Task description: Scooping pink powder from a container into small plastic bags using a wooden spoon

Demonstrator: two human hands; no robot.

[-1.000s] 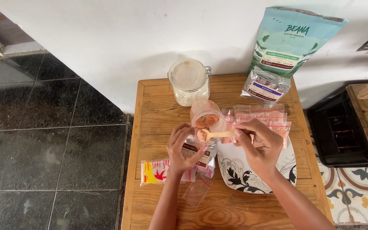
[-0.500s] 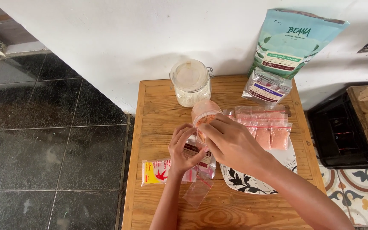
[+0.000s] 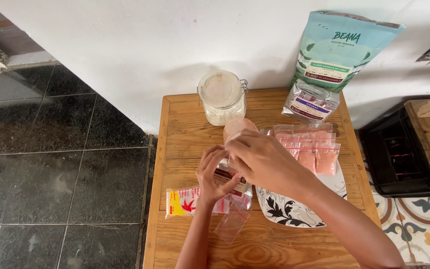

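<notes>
The left hand [image 3: 214, 174] is curling its fingers around a small clear plastic pouch [image 3: 235, 192], its grip pinching the pouch's top edge just in front of the pink jar [image 3: 239, 130], which is standing near the middle of the wooden surface [image 3: 185, 134]. The right hand [image 3: 265, 162] is reaching across from the right and covering the front of the pink jar; its fingers are bending over the pouch's mouth, but whether its grip is clenching on something or merely resting there cannot be told, since the palm side is hidden. The pouch is hanging down from the left hand toward the near edge of the surface, its lower end lying on the wood. Just left of the pouch, and nearer than the pink jar, a flat red, yellow and white packet [image 3: 187, 201] is lying on the surface, partly under the left hand. Behind the pink jar, a clear glass jar [image 3: 222, 97] with a clamp lid is standing close to the white wall, holding something white. To the right of the pink jar, a row of small sealed bags [image 3: 312, 149] filled with pink powder is lying on a white plate [image 3: 294, 209] with a black floral pattern. Behind those, a tall light-blue standing bag [image 3: 342, 50] is leaning against the wall, with a silvery packet [image 3: 310, 102] propped in front of it.
</notes>
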